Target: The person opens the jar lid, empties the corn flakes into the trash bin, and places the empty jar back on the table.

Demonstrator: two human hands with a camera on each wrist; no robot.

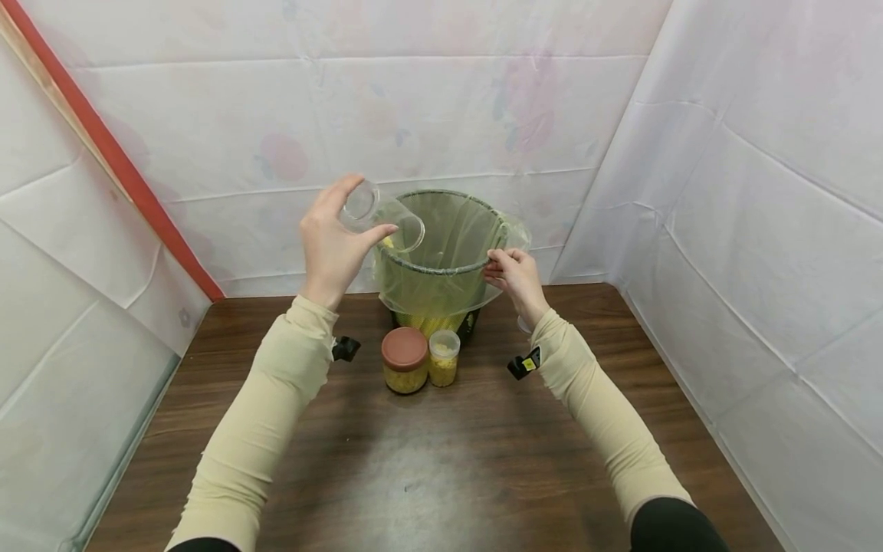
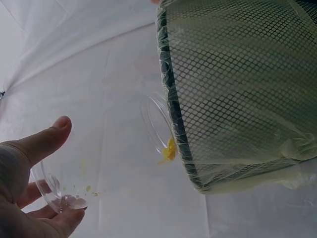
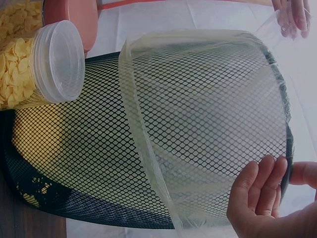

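My left hand (image 1: pixel 333 249) holds a clear plastic jar (image 1: pixel 392 218) by its base end, tipped sideways with its mouth at the left rim of a dark mesh trash bin (image 3: pixel 99 163). A clump of yellow flakes (image 2: pixel 169 150) lies at the jar's mouth, and small bits cling near its base. Over the bin's rim folds a pale green, see-through bag (image 1: pixel 441 291). On the opposite side my right hand (image 1: pixel 517 280) pinches the bag-covered rim, thumb on one side and fingers on the other. The bottom inside the bin is hidden.
In front of the bin stand a jar with a pinkish-brown lid (image 1: pixel 405 349) and a smaller clear-lidded jar (image 1: pixel 444 360), both holding yellow flakes. A clear round piece (image 1: pixel 523 326) shows partly behind the right wrist. White cloth walls (image 1: pixel 207 138) surround the wooden table (image 1: pixel 414 475).
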